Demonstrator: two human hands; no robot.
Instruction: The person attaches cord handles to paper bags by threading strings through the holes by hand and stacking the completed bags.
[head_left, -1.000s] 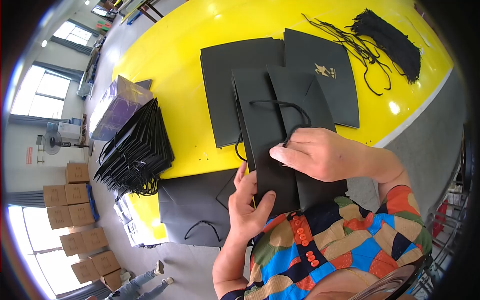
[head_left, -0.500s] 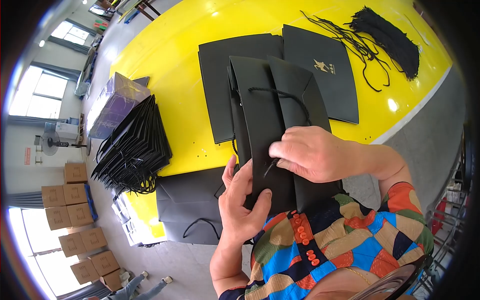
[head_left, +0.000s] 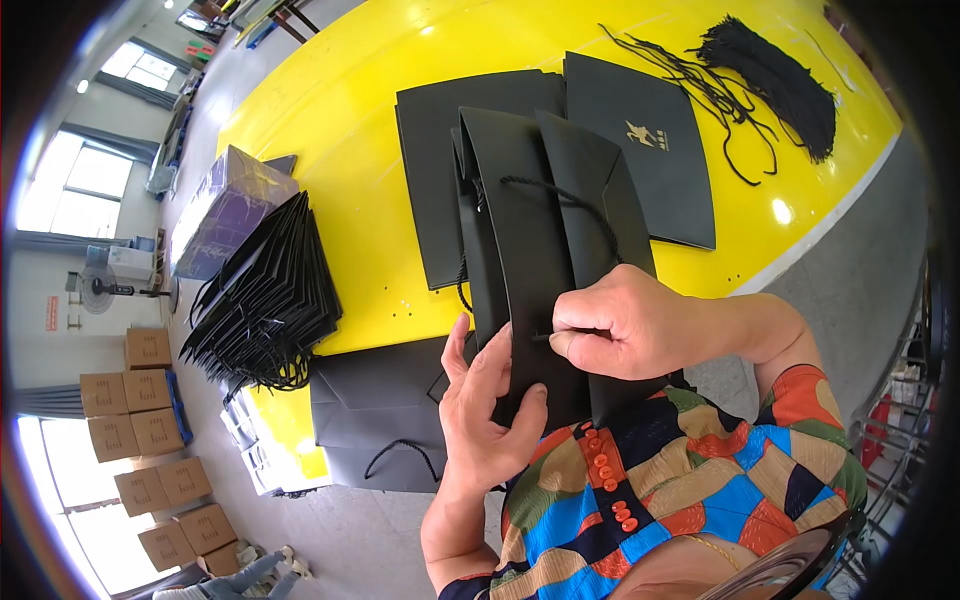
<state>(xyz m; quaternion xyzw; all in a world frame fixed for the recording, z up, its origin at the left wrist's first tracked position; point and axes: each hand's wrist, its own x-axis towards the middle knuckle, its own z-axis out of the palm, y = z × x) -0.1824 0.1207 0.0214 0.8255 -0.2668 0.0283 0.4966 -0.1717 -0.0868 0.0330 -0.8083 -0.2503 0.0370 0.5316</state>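
A black paper bag point(head_left: 535, 260) stands tilted in front of my body, with a black rope handle point(head_left: 560, 190) looped over its upper panel. My left hand point(head_left: 485, 415) grips the bag's left edge, its thumb on the near face and some fingertips hidden behind the panel. Against the bag's front, my right hand point(head_left: 625, 325) is closed in a pinch on the lower end of the rope handle; a short tip shows by the fingers. The hole in the paper there is hidden.
Flat black bags point(head_left: 480, 90) and one with a gold logo point(head_left: 680, 170) lie on the yellow table point(head_left: 370, 220). Black cords point(head_left: 775, 90) lie at far right. Several finished-looking bags point(head_left: 270, 300) and a purple box point(head_left: 230, 210) stand left. Another bag point(head_left: 380, 400) lies near the front.
My right hand has turned and shifted slightly down, its fingers curling tighter over the cord end against the bag. My left hand keeps its hold with little movement.
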